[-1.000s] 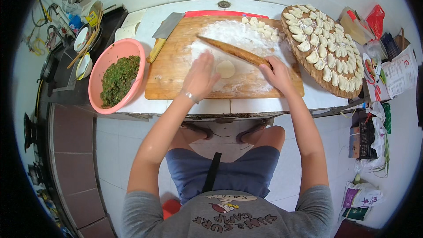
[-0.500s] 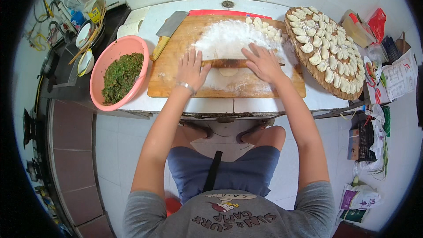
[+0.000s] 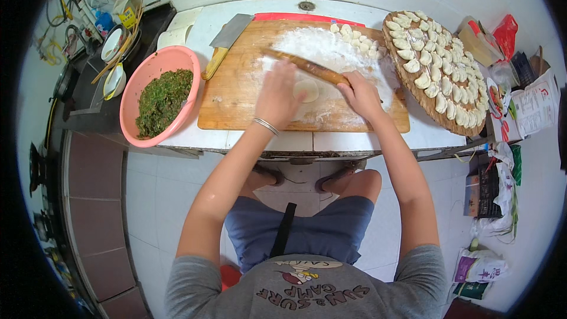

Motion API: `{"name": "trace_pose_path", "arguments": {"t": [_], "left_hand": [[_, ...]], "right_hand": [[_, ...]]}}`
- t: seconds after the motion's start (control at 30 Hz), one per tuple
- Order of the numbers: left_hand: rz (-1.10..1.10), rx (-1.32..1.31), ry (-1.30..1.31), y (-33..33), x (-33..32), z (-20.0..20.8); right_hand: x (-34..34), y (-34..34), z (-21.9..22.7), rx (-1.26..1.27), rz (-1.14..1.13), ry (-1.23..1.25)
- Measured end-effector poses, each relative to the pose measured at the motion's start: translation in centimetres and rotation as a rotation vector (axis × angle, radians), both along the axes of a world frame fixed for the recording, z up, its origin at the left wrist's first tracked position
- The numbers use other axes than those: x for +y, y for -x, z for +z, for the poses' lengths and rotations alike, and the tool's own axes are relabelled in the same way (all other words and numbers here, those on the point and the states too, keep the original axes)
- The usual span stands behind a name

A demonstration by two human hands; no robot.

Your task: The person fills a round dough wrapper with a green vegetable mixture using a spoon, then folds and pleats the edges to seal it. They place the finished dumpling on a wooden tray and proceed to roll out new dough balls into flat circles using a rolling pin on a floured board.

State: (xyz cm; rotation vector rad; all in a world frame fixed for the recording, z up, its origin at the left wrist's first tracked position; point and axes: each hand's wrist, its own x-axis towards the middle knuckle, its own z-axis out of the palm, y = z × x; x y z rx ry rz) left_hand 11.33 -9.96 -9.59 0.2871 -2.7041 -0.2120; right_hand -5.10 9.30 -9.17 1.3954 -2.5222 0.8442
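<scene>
My right hand (image 3: 362, 95) is closed round the right end of a wooden rolling pin (image 3: 310, 67), which slants up to the left over the floured cutting board (image 3: 224, 103). A thin round dough wrapper (image 3: 307, 91) lies on the board below the pin. Close at its left edge is my left hand (image 3: 276, 95), smeared by motion, so its fingers cannot be made out. Small pieces of dough (image 3: 360, 41) are gathered at the board's far right, beside a patch of white flour (image 3: 301, 44).
To the left, a pink basin (image 3: 192, 62) holds chopped green filling (image 3: 165, 103). A cleaver (image 3: 231, 31) rests across the board's far left corner. At right, a round wooden tray (image 3: 407, 77) bears many folded dumplings. Bowls and chopsticks (image 3: 125, 44) sit at far left.
The rolling pin has swung from level to slanting, its left end now farther away. My left hand has left the pin and moved right, toward the wrapper. My right hand now grips the pin's end.
</scene>
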Motion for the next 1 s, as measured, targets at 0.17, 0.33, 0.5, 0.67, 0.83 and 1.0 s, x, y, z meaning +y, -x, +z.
{"name": "trace_pose_path", "arguments": {"t": [0.17,0.33,0.5,0.67,0.83,1.0], "left_hand": [[-0.295,-0.309,-0.102,-0.3,1.4,-1.7],[-0.36,-0.313,-0.064,0.4,0.7,-1.1],[-0.384,-0.505,-0.211,2.1,-0.9,-0.8],[-0.297,-0.431,0.121,1.9,1.3,-1.7],[-0.234,-0.434,0.039,2.0,1.4,-2.1],[-0.05,-0.494,-0.002,5.2,-0.9,-1.3]], "right_hand": [[1.0,0.2,0.0,0.01,-0.163,0.047],[2.7,0.6,-0.9,0.024,-0.237,0.048],[2.3,0.6,-1.7,0.101,-0.295,0.065],[1.9,1.0,-2.4,0.122,-0.369,0.078],[1.9,0.8,-2.5,0.143,-0.365,0.067],[2.2,0.9,-2.6,0.129,-0.399,0.081]]}}
